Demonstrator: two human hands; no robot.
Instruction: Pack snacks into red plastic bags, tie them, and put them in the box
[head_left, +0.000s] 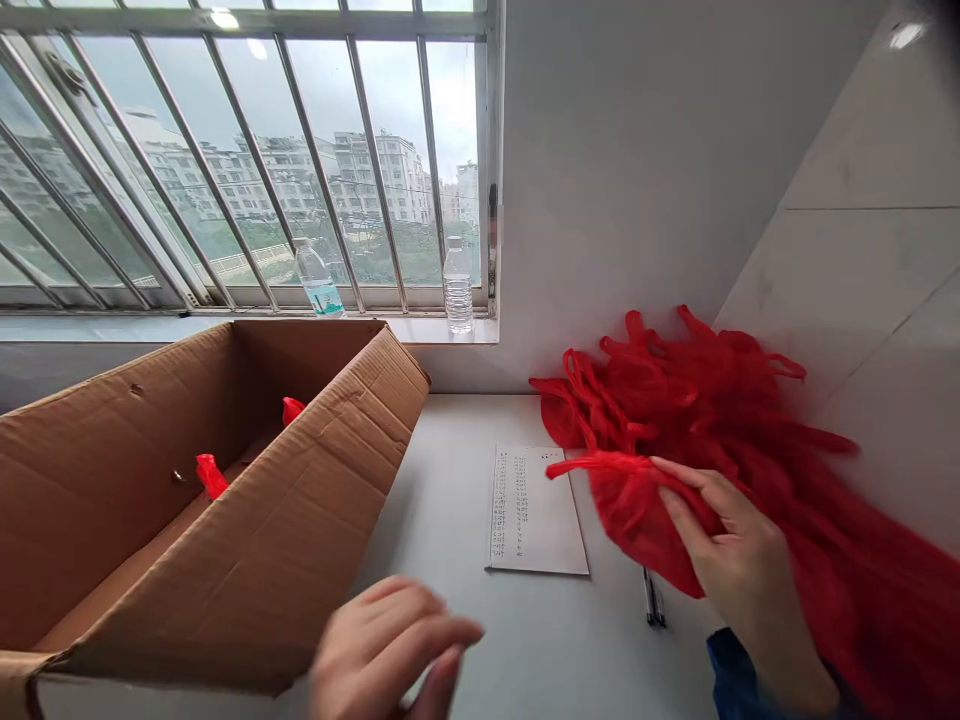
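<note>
Head view, with the clock centred on the picture: my right hand (739, 545), at 4 o'clock, pinches a sheer red bag (637, 515) between thumb and fingers near its gathered top. My left hand (390, 645), at 7, is empty as far as I can see, loosely curled with a gap inside the thumb; blur hides the finer detail. It lies just beside the cardboard box (277, 540) at 8, where two red tips (211, 477) show inside.

The red heap (675, 385) at 3 is my main worry. Its loops stick out every way, so one could catch on the bag I hold and pull others along; I cannot tell whether that bag is clear of them. My pinch takes only part of the thin cloth, so a snag could also tug it loose.

Below, the written pad (544, 535) at 5 and the pens (652, 600) between 4 and 5 lie close to the bag. If its body hangs low and sweeps sideways, I judge it could drag the pad askew or roll the pens away.
</note>
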